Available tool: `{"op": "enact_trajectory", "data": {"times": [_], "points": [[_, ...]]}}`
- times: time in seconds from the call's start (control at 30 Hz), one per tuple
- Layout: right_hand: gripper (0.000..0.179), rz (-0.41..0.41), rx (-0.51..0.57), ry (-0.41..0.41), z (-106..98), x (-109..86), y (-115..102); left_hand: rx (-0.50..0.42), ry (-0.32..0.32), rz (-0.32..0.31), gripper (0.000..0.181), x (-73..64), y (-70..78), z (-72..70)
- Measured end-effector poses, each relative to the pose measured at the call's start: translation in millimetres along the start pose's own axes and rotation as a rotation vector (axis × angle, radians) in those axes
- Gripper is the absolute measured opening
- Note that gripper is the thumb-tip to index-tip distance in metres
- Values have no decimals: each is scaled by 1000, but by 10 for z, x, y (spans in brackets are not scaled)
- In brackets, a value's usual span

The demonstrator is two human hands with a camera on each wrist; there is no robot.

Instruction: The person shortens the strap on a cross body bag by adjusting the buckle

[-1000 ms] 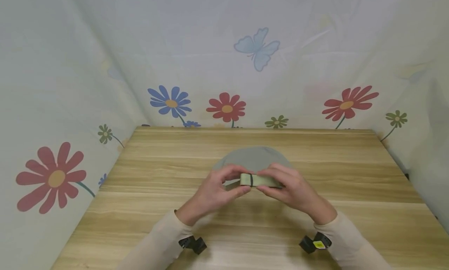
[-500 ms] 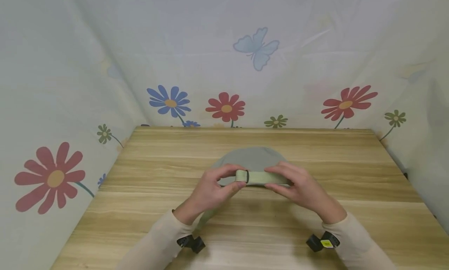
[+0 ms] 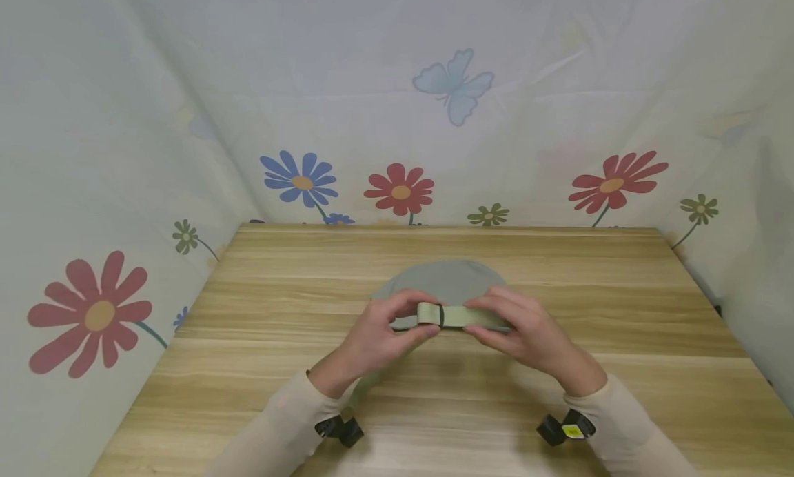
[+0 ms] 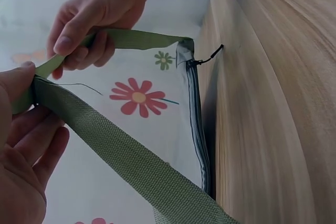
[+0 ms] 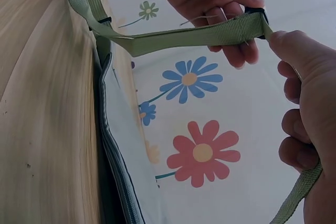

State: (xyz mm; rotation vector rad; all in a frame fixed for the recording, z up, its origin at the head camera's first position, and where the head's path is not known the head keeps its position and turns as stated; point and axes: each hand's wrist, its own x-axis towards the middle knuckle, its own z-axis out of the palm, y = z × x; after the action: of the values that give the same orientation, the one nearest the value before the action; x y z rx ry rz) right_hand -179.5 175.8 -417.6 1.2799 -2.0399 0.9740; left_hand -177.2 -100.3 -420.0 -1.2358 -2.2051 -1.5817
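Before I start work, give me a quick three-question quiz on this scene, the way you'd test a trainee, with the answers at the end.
1. In the head view, which hand is nearer the slider?
2. True or false: no hand touches the strap.
3. Fill in the blank: in the wrist views, a ____ runs along the edge of the bag.

Key:
1. The left hand.
2. False; the left hand and the right hand both grip it.
3. Zipper.
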Motion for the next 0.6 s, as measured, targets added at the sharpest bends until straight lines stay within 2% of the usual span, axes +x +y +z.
{"op": "enact_trajectory", "data": {"times": [0.23, 0.4, 0.6], "points": [[32, -20, -4, -20, 23, 75, -53, 37, -13, 42, 35, 30, 5, 48], [30, -46, -14, -50, 48, 113, -55, 71, -29, 29, 34, 43, 9, 75], [34, -16, -16, -82, 38, 65, -23, 67, -11, -20, 32, 33, 35, 71]]}}
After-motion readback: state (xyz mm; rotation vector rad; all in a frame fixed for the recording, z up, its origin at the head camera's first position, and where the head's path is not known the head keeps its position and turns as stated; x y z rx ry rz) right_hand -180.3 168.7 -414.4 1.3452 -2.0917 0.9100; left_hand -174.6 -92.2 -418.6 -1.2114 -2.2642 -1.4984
